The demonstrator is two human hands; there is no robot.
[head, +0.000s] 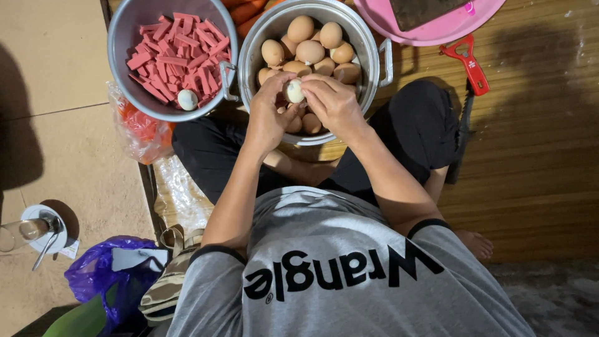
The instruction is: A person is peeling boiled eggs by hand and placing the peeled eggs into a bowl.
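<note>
Peeling is going on: the left hand (268,118) and the right hand (334,103) are both gripping a half-peeled white boiled egg (294,91) above the round steel pot of brown eggs (374,59). Remaining shell probably needs gentle picking.

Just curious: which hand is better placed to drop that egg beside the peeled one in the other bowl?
Probably left: both hold the egg, but the left hand sits nearer that bowl than the right hand.
</note>
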